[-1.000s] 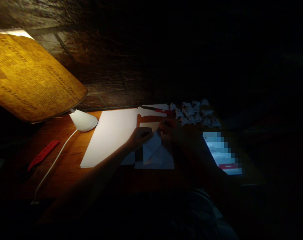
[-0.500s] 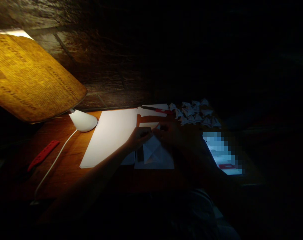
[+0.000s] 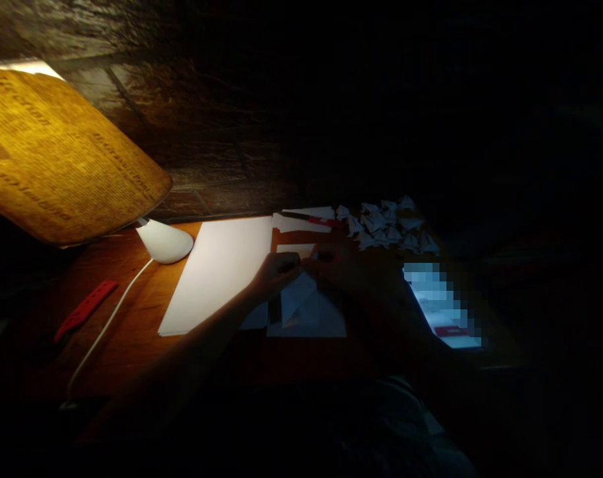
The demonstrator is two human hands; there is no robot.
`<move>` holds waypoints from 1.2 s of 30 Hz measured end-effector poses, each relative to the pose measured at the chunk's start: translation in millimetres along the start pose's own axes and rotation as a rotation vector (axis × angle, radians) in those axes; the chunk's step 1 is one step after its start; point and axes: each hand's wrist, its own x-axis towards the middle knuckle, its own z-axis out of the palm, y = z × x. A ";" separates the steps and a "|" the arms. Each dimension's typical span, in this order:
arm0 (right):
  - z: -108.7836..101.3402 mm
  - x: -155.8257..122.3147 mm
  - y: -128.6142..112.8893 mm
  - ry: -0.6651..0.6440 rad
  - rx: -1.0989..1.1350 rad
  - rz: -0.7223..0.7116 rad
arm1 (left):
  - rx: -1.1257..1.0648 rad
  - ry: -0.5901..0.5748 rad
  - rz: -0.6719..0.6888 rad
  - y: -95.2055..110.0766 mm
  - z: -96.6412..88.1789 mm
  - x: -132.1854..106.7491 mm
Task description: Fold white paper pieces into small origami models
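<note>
My left hand (image 3: 277, 273) and my right hand (image 3: 331, 262) meet over the table, fingertips close together. Both are closed on the top edge of a creased white paper (image 3: 300, 299), whose folds spread below the fingers. Under it lies a flat sheet of paper (image 3: 334, 325). Fingers of the right hand are in deep shadow, and the pinched part of the paper is hidden behind them. Beside my left hand rests a large stack of white paper (image 3: 226, 265).
A lamp with a printed shade (image 3: 77, 159) and white base (image 3: 166, 240) stands at left, with a white cord (image 3: 107, 325) and a red-handled tool (image 3: 87, 307). Several folded paper pieces (image 3: 381, 222) lie behind right. A red-and-black tool (image 3: 314, 218) and a lit phone (image 3: 440, 305) are nearby.
The pinched paper has tilted, its top point now hidden by the fingers, and its lower end has shifted slightly left. My hands have drawn a little closer together.
</note>
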 end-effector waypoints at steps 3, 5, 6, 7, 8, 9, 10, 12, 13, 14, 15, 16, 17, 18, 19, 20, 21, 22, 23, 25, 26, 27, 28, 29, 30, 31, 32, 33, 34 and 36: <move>1.9 1.2 0.2 -0.020 0.048 0.014 | 0.002 -0.006 0.031 -0.6 -0.2 0.8; 2.3 2.0 0.6 -0.011 0.066 0.009 | -0.005 0.006 0.039 0.2 0.1 1.2; 2.2 2.3 0.5 0.003 0.065 0.006 | -0.010 0.016 0.040 1.0 0.3 1.4; 1.8 2.3 0.4 0.017 0.057 0.003 | -0.012 0.025 0.043 1.9 0.4 1.5; 1.5 2.2 0.1 0.031 0.043 -0.001 | -0.012 0.029 0.045 2.8 0.6 1.6; 1.1 2.1 -0.3 0.045 0.030 -0.004 | -0.010 0.030 0.045 3.7 0.8 1.7; 0.9 2.0 -0.7 0.057 0.019 -0.007 | -0.007 0.029 0.043 4.4 1.0 1.8; 0.9 2.0 -1.0 0.070 0.016 -0.009 | 0.000 0.029 0.034 5.0 1.7 1.7; 1.1 2.2 -0.9 0.071 0.024 -0.007 | 0.003 0.031 0.029 4.8 2.2 1.6; 1.4 2.6 -0.6 0.070 0.035 -0.002 | 0.005 0.033 0.024 4.3 2.6 1.4; 1.7 3.0 -0.3 0.068 0.045 0.004 | 0.008 0.036 0.019 3.6 3.0 1.2; 1.9 3.2 0.0 0.063 0.051 0.011 | 0.015 0.038 0.014 2.8 3.2 1.0; 2.0 3.3 0.1 0.056 0.053 0.022 | 0.024 0.047 0.007 1.9 3.3 0.8; 1.9 3.1 0.0 0.046 0.051 0.038 | 0.034 0.062 0.000 1.0 3.1 0.7; 1.7 2.7 -0.3 0.029 0.045 0.059 | 0.043 0.087 -0.007 0.1 2.7 0.6; 1.3 1.9 -0.9 0.003 0.032 0.080 | 0.050 0.119 -0.014 -0.6 2.2 0.6; 0.8 1.1 -1.6 -0.023 0.013 0.100 | 0.050 0.155 -0.020 -1.2 1.6 0.7; 0.2 0.2 -2.3 -0.045 -0.012 0.116 | 0.043 0.186 -0.025 -1.7 1.1 0.8; -0.3 -0.7 -3.0 -0.059 -0.039 0.124 | 0.032 0.207 -0.030 -2.1 0.7 1.0; -1.4 -1.6 -3.7 -0.063 -0.093 0.119 | 0.012 0.228 -0.036 -2.4 0.5 1.4; -1.9 -1.6 -3.6 -0.055 -0.114 0.109 | 0.003 0.232 -0.038 -2.5 0.6 1.6; -2.3 -1.4 -3.3 -0.046 -0.130 0.093 | -0.005 0.236 -0.042 -2.6 0.9 1.8; -2.7 -1.1 -2.7 -0.040 -0.143 0.076 | -0.016 0.239 -0.047 -2.8 1.1 1.8; -3.1 -0.6 -2.0 -0.029 -0.153 0.059 | -0.033 0.243 -0.054 -3.1 1.4 1.9; -3.5 -0.1 -1.2 -0.017 -0.158 0.047 | -0.051 0.244 -0.060 -3.7 1.5 1.8; -3.9 0.3 -0.4 -0.007 -0.159 0.040 | -0.067 0.241 -0.064 -4.4 1.6 1.7; -4.3 0.7 0.3 0.001 -0.158 0.036 | -0.077 0.238 -0.064 -5.2 1.5 1.6; -4.8 0.8 0.9 0.008 -0.159 0.035 | -0.080 0.235 -0.060 -6.1 1.2 1.4; -5.2 0.8 1.3 0.012 -0.161 0.035 | -0.075 0.232 -0.055 -6.8 0.9 1.2; -5.6 0.1 1.3 0.006 -0.156 0.042 | -0.054 0.223 -0.049 -7.7 0.2 0.8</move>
